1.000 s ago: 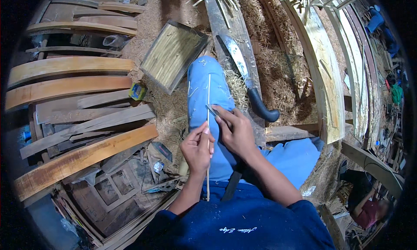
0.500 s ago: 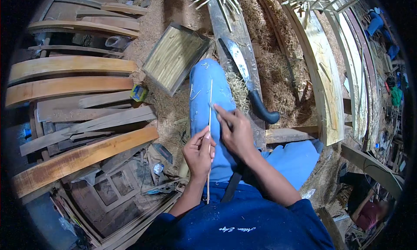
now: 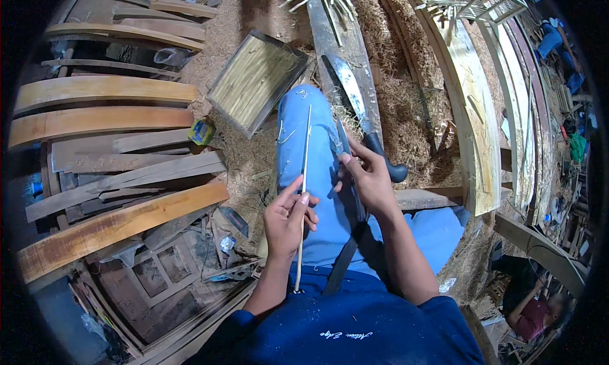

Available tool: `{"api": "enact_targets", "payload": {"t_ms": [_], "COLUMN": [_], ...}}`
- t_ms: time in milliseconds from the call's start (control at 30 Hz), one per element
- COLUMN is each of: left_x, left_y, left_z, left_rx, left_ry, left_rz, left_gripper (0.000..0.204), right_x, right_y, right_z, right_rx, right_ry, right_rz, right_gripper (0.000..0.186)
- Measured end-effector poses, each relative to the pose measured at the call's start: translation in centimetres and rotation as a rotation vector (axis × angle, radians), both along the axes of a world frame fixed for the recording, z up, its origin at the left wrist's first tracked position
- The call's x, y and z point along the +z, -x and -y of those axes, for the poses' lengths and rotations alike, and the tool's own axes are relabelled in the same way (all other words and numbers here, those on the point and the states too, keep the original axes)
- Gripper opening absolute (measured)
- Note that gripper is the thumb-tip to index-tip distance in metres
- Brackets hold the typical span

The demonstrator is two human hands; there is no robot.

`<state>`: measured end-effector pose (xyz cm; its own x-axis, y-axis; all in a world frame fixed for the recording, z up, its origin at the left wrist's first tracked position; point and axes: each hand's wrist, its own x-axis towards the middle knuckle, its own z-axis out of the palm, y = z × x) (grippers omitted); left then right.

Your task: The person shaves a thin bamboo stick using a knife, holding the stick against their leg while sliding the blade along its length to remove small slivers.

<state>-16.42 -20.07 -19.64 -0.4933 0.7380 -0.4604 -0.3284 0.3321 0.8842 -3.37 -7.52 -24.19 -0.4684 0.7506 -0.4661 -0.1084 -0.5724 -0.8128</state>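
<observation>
My left hand [image 3: 288, 216] pinches a thin pale wooden stick [image 3: 307, 140] between thumb and fingers. The stick runs lengthwise over my blue trouser leg [image 3: 293, 127], its lower end near my shirt. To its right, my right hand [image 3: 366, 178] is closed on a small knife [image 3: 341, 136], the blade pointing away from me and the grip mostly hidden by the fingers. Knife and stick are apart. Just beyond that hand, a large curved blade with a black handle [image 3: 379, 150] lies on a grey plank [image 3: 327, 32].
A shallow wooden box [image 3: 257, 79] stands on the shaving-strewn floor past my knee. Stacked boards [image 3: 101, 119] fill the left side; long pale beams [image 3: 472, 117] line the right. Several thin sticks [image 3: 317, 0] lie on the plank's far end. Another person [image 3: 536, 311] sits at the lower right.
My right hand has drawn back from the stick toward the right, and the knife blade now shows in it. My left hand has shifted slightly nearer to me with the stick.
</observation>
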Motion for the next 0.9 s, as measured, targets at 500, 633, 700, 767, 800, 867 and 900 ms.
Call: {"api": "enact_targets", "payload": {"t_ms": [500, 633, 700, 767, 800, 867, 900], "left_x": [0.3, 0.1, 0.2, 0.4, 0.4, -0.1, -0.3], "left_y": [-0.2, -0.3, -0.4, -0.6, -0.7, -0.5, -0.5], "left_z": [-1.7, -1.8, -2.0, -2.2, -2.2, -1.9, -1.7], "left_rx": [0.065, 0.070, 0.098, 0.096, 0.094, 0.090, 0.087], "left_ry": [0.175, 0.137, 0.154, 0.164, 0.174, 0.137, 0.100], "left_rz": [-0.086, -0.081, -0.079, -0.103, -0.127, -0.118, -0.109], "left_gripper": [0.031, 0.031, 0.029, 0.028, 0.028, 0.027, 0.027], "right_x": [2.4, 2.9, 2.8, 2.8, 2.9, 2.8, 2.8], "right_y": [-1.3, -1.4, -1.5, -1.3, -1.2, -1.0, -1.0], "right_z": [6.1, 6.5, 6.7, 6.7, 6.6, 6.5, 6.5], "right_rx": [0.236, 0.239, 0.246, 0.218, 0.218, 0.215, 0.216], "right_ry": [-0.601, -0.581, -0.587, -0.583, -0.582, -0.567, -0.566], "right_rz": [0.367, 0.400, 0.412, 0.398, 0.398, 0.398, 0.399], "right_gripper": [0.036, 0.039, 0.039, 0.039, 0.039, 0.039, 0.039]}}
